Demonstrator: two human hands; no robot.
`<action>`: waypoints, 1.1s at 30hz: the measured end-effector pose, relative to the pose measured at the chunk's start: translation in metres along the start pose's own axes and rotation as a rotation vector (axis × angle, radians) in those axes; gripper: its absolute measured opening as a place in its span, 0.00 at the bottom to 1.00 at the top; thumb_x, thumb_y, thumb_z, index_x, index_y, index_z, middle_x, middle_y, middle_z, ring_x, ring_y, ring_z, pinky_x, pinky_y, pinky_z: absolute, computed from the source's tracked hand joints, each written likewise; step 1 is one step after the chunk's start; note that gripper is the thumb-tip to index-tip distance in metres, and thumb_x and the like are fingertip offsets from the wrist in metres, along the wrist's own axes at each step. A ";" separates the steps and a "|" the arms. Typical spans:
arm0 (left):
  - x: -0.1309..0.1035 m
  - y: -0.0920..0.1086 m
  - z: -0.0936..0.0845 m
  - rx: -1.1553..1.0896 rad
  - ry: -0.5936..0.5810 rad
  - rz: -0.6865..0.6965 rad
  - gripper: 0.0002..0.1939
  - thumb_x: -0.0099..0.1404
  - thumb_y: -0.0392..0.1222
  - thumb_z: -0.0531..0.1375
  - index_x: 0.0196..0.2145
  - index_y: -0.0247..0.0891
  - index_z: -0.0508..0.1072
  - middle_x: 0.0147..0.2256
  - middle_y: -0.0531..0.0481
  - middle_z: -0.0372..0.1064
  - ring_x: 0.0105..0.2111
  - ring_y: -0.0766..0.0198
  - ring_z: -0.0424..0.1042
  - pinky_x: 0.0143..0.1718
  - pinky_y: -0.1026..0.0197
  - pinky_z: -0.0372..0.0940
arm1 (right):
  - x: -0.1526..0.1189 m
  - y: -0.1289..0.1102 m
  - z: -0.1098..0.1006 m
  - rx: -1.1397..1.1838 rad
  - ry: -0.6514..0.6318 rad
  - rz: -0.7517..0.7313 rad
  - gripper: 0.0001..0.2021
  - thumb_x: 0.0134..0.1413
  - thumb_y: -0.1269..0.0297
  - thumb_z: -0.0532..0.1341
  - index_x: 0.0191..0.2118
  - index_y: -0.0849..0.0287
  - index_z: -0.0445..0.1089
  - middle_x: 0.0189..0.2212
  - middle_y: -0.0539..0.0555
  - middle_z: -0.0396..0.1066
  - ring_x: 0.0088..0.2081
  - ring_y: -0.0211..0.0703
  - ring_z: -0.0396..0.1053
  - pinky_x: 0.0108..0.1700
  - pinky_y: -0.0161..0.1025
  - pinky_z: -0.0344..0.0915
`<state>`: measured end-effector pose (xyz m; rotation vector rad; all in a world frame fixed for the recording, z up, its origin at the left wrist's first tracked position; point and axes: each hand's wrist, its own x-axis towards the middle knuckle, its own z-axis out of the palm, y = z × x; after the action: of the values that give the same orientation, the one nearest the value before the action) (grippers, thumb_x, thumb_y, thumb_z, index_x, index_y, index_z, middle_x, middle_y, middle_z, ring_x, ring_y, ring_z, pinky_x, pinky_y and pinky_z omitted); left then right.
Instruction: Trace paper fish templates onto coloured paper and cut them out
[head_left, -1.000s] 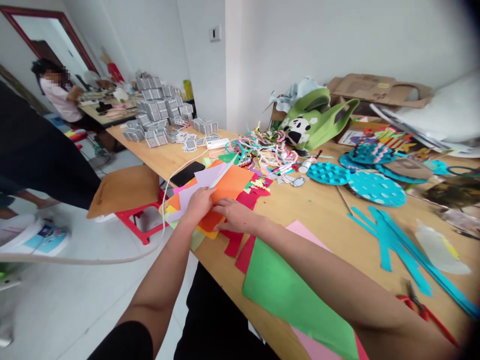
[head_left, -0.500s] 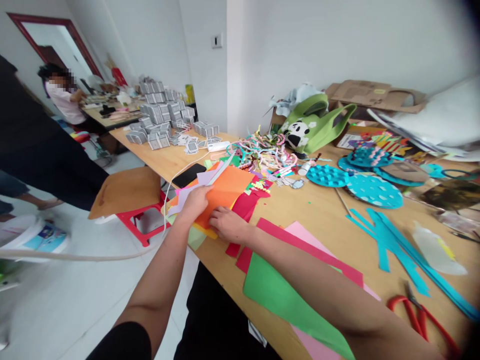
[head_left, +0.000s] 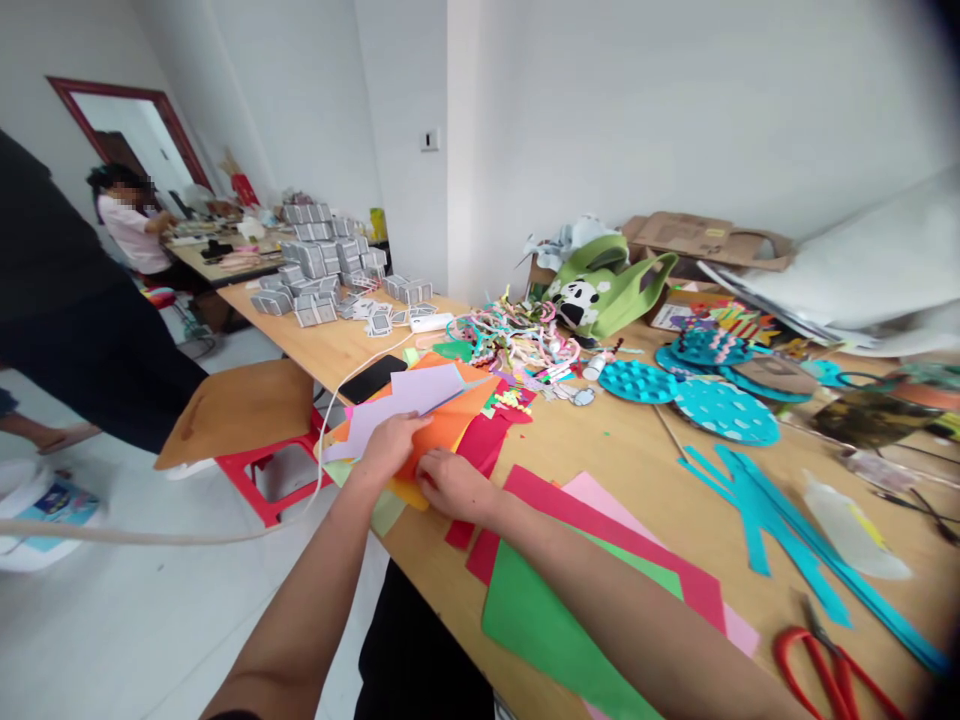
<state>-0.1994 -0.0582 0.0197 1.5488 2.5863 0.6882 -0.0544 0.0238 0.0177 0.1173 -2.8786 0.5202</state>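
Observation:
My left hand (head_left: pixel 391 446) is closed on the lower edge of the lavender sheets (head_left: pixel 424 383), which lie folded over the pile at the table's left edge. Close beside it, my right hand (head_left: pixel 456 484) has its fingers curled at the near edge of an orange sheet (head_left: pixel 457 418); its fingertips are partly hidden. A yellow sheet (head_left: pixel 409 491) shows under the orange one. Right of the pile lie a dark red strip (head_left: pixel 484 446), a red sheet (head_left: pixel 600 520) and a green sheet (head_left: pixel 540 610), partly covered by my right forearm. A pink sheet (head_left: pixel 587 490) sticks out behind.
A black phone (head_left: pixel 375 380) and white cable (head_left: pixel 324 425) border the pile. Behind are tangled craft strips (head_left: pixel 517 335), grey paper boxes (head_left: pixel 319 260) and a green panda bag (head_left: pixel 600 300). Blue strips (head_left: pixel 750 510) and red-handled scissors (head_left: pixel 832 660) lie right. A stool (head_left: pixel 240 415) and people stand left.
The raised lavender sheets have tipped down leftward, showing a broader face. My right hand has stayed at the orange sheet's edge. The whole view has shifted slightly.

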 end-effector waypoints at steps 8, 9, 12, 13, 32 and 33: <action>-0.004 -0.011 0.012 -0.026 -0.075 0.094 0.22 0.56 0.25 0.51 0.40 0.39 0.79 0.56 0.44 0.67 0.57 0.56 0.64 0.59 0.52 0.55 | -0.007 -0.009 0.012 0.030 0.051 0.068 0.05 0.57 0.72 0.54 0.35 0.62 0.67 0.35 0.59 0.71 0.39 0.44 0.67 0.45 0.39 0.62; -0.004 -0.014 0.013 -0.032 -0.078 0.104 0.21 0.57 0.26 0.51 0.40 0.39 0.79 0.56 0.43 0.66 0.57 0.55 0.64 0.59 0.50 0.55 | -0.008 -0.011 0.014 0.034 0.056 0.089 0.05 0.58 0.72 0.54 0.35 0.63 0.66 0.35 0.59 0.71 0.39 0.44 0.68 0.44 0.39 0.62; -0.003 -0.020 0.015 -0.054 -0.080 0.137 0.19 0.62 0.32 0.50 0.44 0.38 0.78 0.56 0.42 0.66 0.58 0.53 0.63 0.59 0.49 0.56 | -0.007 -0.013 0.016 0.045 0.068 0.153 0.07 0.61 0.71 0.51 0.37 0.63 0.65 0.35 0.58 0.71 0.37 0.43 0.69 0.40 0.37 0.63; -0.003 -0.022 0.016 -0.062 -0.072 0.149 0.19 0.63 0.33 0.50 0.46 0.38 0.77 0.56 0.42 0.66 0.58 0.54 0.63 0.59 0.49 0.56 | -0.007 -0.013 0.016 0.047 0.073 0.172 0.07 0.62 0.71 0.50 0.38 0.63 0.65 0.35 0.58 0.71 0.36 0.43 0.69 0.39 0.37 0.63; -0.005 -0.016 0.010 -0.151 0.064 0.189 0.24 0.63 0.31 0.48 0.54 0.38 0.70 0.53 0.46 0.70 0.54 0.62 0.68 0.57 0.56 0.60 | -0.008 -0.012 0.017 -0.016 0.040 0.136 0.07 0.62 0.72 0.50 0.38 0.62 0.65 0.33 0.57 0.71 0.34 0.43 0.69 0.35 0.36 0.60; -0.005 -0.016 0.010 -0.149 0.067 0.186 0.24 0.63 0.31 0.49 0.55 0.38 0.70 0.53 0.46 0.70 0.53 0.61 0.68 0.56 0.56 0.61 | -0.008 -0.012 0.016 -0.005 0.045 0.146 0.08 0.63 0.72 0.50 0.38 0.62 0.65 0.33 0.57 0.71 0.34 0.42 0.70 0.35 0.36 0.60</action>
<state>-0.2075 -0.0656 0.0028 1.7604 2.3917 0.9414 -0.0486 0.0068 0.0051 -0.1052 -2.8580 0.5343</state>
